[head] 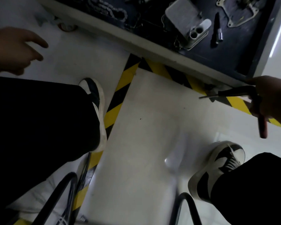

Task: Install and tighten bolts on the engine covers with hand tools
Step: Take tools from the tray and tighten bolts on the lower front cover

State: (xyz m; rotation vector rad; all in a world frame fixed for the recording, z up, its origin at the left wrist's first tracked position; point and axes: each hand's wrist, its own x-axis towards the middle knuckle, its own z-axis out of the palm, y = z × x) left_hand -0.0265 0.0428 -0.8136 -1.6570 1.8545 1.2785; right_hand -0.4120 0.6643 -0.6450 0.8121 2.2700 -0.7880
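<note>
I look down at the floor past my legs. My right hand [272, 98] at the right edge grips a T-handle wrench [227, 94]; its thin shaft points left and a dark reddish handle end sticks out below the fingers. My left hand [15, 49] hovers at the upper left over the floor with fingers loosely extended, holding nothing. On the dark worktable [243, 51] at the top lie a silver engine cover [185, 18], a metal gasket-like plate [237, 12], a black driver with a socket [216, 30] and a chain [110, 8].
Yellow-and-black hazard tape [120, 88] runs across the white floor below the table edge. My two shoes [96, 109] stand on the floor in dark trousers. Black tubular chair legs [62, 192] show at the bottom. A castor wheel [66, 26] sits under the table's left end.
</note>
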